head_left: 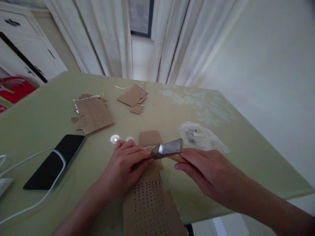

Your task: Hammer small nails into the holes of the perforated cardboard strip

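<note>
the right hand [209, 170] is wrapped around the wooden handle of a hammer [168, 149], its metal head hanging just over the perforated cardboard [147, 200]. the left hand [126, 160], fingers curled narrow, pins that cardboard's far end, pinching something too small to make out. left of the cardboard lies a phone [55, 160] with a white cable [29, 183].

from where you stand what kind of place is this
Probably a room in a home, used for craft work. A green table stands by a curtained window and a white cabinet; a phone and cardboard scraps lie on it.
</note>
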`<state>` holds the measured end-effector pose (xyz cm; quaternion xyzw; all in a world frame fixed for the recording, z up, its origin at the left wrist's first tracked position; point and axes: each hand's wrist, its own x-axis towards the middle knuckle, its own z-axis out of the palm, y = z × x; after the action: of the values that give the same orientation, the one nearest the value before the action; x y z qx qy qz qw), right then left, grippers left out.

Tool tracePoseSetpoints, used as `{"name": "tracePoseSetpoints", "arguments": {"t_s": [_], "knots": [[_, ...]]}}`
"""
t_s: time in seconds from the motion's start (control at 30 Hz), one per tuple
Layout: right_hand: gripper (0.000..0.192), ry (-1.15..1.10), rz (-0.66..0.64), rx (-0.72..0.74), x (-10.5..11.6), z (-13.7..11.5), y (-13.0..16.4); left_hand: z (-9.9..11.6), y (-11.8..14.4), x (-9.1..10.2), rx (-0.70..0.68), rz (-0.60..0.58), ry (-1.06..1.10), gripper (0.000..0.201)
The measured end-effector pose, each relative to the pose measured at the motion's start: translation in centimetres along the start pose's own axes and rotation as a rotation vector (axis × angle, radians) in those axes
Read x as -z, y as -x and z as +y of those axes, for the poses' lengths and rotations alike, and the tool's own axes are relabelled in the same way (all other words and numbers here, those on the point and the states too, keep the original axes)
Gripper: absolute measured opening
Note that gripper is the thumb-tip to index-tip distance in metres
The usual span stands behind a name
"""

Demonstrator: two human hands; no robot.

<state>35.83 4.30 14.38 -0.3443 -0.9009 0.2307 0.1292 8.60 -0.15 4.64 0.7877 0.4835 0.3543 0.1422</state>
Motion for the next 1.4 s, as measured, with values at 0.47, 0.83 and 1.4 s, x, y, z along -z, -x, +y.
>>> {"name": "tracePoseSetpoints", "arguments": {"t_s": [0.47,0.83,1.4], "knots": [[0.027,0.120,0.161,0.040,0.5,-0.7,0.3,-0.4,-0.1,-0.4,0.029,-0.038,-0.018,0.013],[0.028,0.094,0.002,-0.001,-2.6,-0.1,0.6,-0.1,-0.1,0.0,0.183,-0.130,0.044,0.034],[0.030,0.089,0.060,-0.068,-4.2,0.2,0.0,-0.3,0.0,-0.6,0.161,-0.064,0.021,0.037]]}}
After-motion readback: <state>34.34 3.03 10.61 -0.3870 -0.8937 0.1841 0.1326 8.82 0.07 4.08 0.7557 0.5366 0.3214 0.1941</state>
